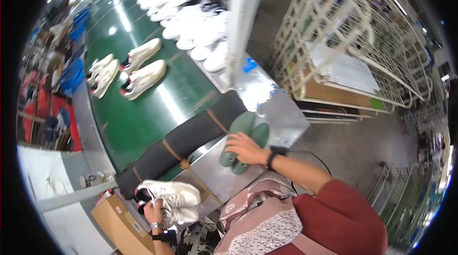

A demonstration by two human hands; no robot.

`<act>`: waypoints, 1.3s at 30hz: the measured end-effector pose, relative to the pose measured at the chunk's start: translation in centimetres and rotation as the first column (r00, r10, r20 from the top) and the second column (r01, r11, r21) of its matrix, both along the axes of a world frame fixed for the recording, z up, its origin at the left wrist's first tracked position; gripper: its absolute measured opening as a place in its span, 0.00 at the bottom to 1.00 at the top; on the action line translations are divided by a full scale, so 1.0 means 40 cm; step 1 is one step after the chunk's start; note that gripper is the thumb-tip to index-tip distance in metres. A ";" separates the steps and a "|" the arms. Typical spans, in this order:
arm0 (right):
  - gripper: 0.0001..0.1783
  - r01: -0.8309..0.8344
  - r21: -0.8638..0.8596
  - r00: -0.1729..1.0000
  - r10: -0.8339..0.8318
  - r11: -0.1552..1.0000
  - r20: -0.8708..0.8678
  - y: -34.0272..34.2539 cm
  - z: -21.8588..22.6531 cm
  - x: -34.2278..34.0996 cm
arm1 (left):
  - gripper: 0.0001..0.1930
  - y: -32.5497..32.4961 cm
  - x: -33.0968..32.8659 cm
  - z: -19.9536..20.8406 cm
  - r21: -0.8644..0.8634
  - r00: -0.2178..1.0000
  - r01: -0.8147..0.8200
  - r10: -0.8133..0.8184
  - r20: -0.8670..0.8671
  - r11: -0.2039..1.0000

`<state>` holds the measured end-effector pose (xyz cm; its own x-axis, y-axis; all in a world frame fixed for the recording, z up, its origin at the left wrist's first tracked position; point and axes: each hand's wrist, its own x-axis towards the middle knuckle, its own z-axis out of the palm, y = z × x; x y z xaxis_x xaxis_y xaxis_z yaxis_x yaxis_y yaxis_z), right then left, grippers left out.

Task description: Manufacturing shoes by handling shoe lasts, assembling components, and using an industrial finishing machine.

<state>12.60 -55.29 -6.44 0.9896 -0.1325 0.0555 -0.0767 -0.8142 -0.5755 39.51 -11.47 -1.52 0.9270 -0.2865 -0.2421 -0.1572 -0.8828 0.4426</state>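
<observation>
Green sole-shaped pieces (260,135) lie on the metal bench (207,166) under my right hand (248,150), my left hand (152,212) at the white sneakers (183,193); taking hold seems in hand, calling for firm fingers, though I cannot tell whether either grip pinches.

Cream wire rack (368,35) — cardboard box (113,219) — blue bins (72,76) beyond.

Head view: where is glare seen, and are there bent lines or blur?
In the head view, light streaks glare on the green belt, whose far end looks soft; the metal table shines near the post; the white pile looks overexposed; edges bend near the dark rim.
</observation>
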 end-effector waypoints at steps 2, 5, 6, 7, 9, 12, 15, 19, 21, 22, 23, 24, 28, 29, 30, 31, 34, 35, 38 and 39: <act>0.37 0.501 0.032 0.864 -0.502 0.865 0.040 0.060 0.055 -0.064 | 0.16 -0.126 0.072 0.072 -0.274 0.990 -0.055 0.017 -0.139 0.960; 0.49 0.823 0.422 0.482 -0.861 0.381 -0.163 0.149 0.033 -0.119 | 0.15 -0.162 0.274 0.061 -0.490 0.973 -0.205 0.121 -0.198 0.847; 0.52 0.771 0.631 0.415 -0.822 0.091 -0.389 0.168 0.027 -0.129 | 0.14 -0.165 0.362 0.015 -0.494 0.977 -0.205 0.145 -0.156 0.845; 0.55 0.828 0.556 0.342 -0.857 0.080 -0.385 0.199 -0.042 -0.172 | 0.16 -0.261 0.406 0.029 -0.481 0.941 -0.330 0.238 -0.242 0.812; 0.61 0.931 0.349 0.269 -0.847 0.107 -0.459 0.236 -0.003 -0.127 | 0.19 -0.325 0.503 0.024 -0.485 0.891 -0.450 0.344 -0.296 0.750; 0.61 0.977 0.163 0.204 -0.839 0.139 -0.505 0.245 -0.075 -0.131 | 0.24 -0.385 0.647 0.004 -0.388 0.793 -0.560 0.337 -0.507 0.732; 0.63 0.973 0.137 0.228 -0.865 0.185 -0.448 0.255 -0.002 -0.075 | 0.35 -0.507 0.580 -0.086 -0.061 0.943 0.000 0.020 0.332 0.998; 0.67 0.983 0.145 0.166 -0.899 0.116 -0.406 0.267 -0.074 -0.071 | 0.18 -0.778 0.080 -0.218 -0.483 0.857 0.196 -0.388 -0.338 0.854; 0.66 0.967 0.216 0.216 -0.890 0.137 -0.402 0.268 -0.069 -0.065 | 0.25 -0.776 -0.141 -0.359 -0.646 0.742 0.059 -0.467 -0.481 0.761; 0.65 0.937 0.322 0.266 -0.875 0.136 -0.405 0.264 -0.067 -0.082 | 0.27 -0.772 -0.227 -0.417 -0.645 0.731 0.085 -0.487 -0.478 0.760; 0.62 0.923 0.353 0.283 -0.894 0.154 -0.347 0.266 -0.093 -0.122 | 0.28 -0.784 -0.328 -0.436 -0.673 0.784 0.070 -0.458 -0.420 0.736; 0.60 0.904 0.391 0.299 -0.910 0.173 -0.289 0.273 -0.108 -0.154 | 0.30 -0.794 -0.394 -0.440 -0.698 0.835 0.064 -0.421 -0.355 0.714; 0.55 0.749 0.661 0.394 -0.836 0.050 -0.383 0.212 -0.058 -0.332 | 0.28 -0.778 -0.473 -0.362 -0.607 0.443 -0.131 -0.502 -0.743 0.784; 0.53 0.655 0.756 0.455 -0.803 0.008 -0.386 0.197 -0.050 -0.385 | 0.28 -0.771 -0.527 -0.330 -0.619 0.412 -0.213 -0.505 -0.758 0.756; 0.52 0.550 0.834 0.519 -0.765 -0.042 -0.381 0.179 -0.045 -0.442 | 0.28 -0.770 -0.592 -0.302 -0.611 0.423 -0.219 -0.490 -0.762 0.760; 0.49 0.520 0.843 0.544 -0.707 -0.139 -0.453 0.159 -0.014 -0.496 | 0.30 -0.778 -0.670 -0.233 -0.637 0.421 -0.274 -0.506 -0.753 0.720; 0.46 0.312 0.919 0.565 -0.731 -0.240 -0.382 0.100 -0.025 -0.671 | 0.39 -0.806 -0.880 -0.150 -0.667 0.462 -0.362 -0.496 -0.735 0.651; 0.46 0.317 0.921 0.611 -0.694 -0.226 -0.380 0.062 -0.031 -0.739 | 0.41 -0.825 -0.955 -0.134 -0.658 0.458 -0.361 -0.489 -0.742 0.661; 0.43 0.268 0.824 0.604 -0.580 -0.499 -0.547 -0.055 -0.041 -0.985 | 0.46 -0.915 -1.209 -0.147 -0.698 0.487 -0.345 -0.516 -0.704 0.627; 0.42 0.294 0.781 0.592 -0.537 -0.550 -0.601 -0.094 -0.054 -1.064 | 0.46 -0.949 -1.289 -0.140 -0.685 0.499 -0.310 -0.500 -0.707 0.659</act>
<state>-29.97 -59.06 -8.60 0.5048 -0.4943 -0.7077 0.1472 0.8571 -0.4937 -12.05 -49.44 -7.12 0.3556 -0.7886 -0.5016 0.5534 -0.2549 0.7930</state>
